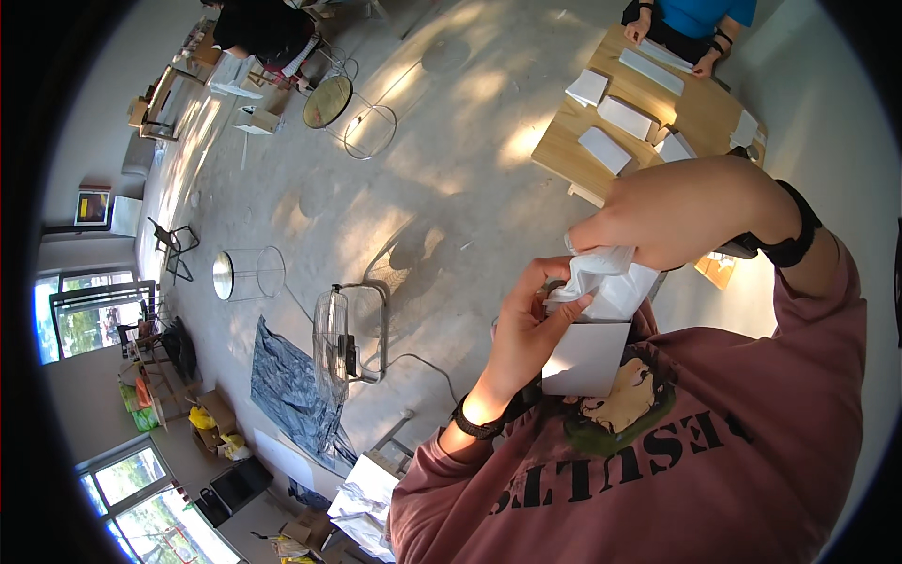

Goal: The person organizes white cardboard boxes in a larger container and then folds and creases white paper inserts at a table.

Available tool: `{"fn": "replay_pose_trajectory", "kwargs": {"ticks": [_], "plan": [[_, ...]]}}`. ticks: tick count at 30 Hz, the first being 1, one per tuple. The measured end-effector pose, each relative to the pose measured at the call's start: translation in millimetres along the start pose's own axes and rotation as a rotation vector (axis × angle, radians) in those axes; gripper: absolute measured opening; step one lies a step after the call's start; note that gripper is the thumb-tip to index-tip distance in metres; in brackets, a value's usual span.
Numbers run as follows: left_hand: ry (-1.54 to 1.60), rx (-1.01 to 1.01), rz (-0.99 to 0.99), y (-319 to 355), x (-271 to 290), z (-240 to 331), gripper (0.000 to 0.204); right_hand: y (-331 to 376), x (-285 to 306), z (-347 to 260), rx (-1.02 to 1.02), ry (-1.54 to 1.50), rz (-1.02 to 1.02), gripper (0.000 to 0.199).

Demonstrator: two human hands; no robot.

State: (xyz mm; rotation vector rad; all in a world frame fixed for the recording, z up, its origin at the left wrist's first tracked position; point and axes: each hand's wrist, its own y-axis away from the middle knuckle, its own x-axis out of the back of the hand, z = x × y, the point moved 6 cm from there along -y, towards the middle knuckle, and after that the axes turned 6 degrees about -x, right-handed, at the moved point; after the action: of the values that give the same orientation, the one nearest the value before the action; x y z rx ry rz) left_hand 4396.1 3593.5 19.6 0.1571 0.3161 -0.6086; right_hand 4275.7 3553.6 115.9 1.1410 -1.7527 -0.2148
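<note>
Close to my chest is a small white box (584, 362), its upper end open. A crumpled white sheet of thin paper or film (615, 280) bulges out of that opening. My left hand (534, 329) is closed around the box's upper left side, thumb over the rim against the white sheet. From above, my right hand (648, 216) grips the sheet's upper edge, its fingers bent and partly hidden behind the wrist and the sheet. Whatever lies inside the box is out of sight.
A wooden table (564, 141) at the upper right bears several white boxes (628, 117); a person in blue (700, 19) works behind it. Left of me stand a floor fan (343, 343), round stools (327, 101) and a dark plastic sheet (291, 385). Another person (268, 38) is far left.
</note>
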Motion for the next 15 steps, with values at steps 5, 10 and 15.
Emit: {"fn": "replay_pose_trajectory", "kwargs": {"ticks": [5,10,15], "plan": [[-0.095,0.072,-0.037,3.0,-1.0,8.6,0.028,7.3,-0.2,-7.3,0.031,0.062,0.055,0.022],[-0.120,0.133,-0.063,4.9,-3.2,0.8,0.030,8.2,6.9,-11.5,-0.062,0.088,-0.115,0.020],[-0.130,0.194,-0.006,2.2,-5.4,4.3,0.025,0.9,14.4,-3.0,-0.013,0.023,-0.097,0.024]]}}
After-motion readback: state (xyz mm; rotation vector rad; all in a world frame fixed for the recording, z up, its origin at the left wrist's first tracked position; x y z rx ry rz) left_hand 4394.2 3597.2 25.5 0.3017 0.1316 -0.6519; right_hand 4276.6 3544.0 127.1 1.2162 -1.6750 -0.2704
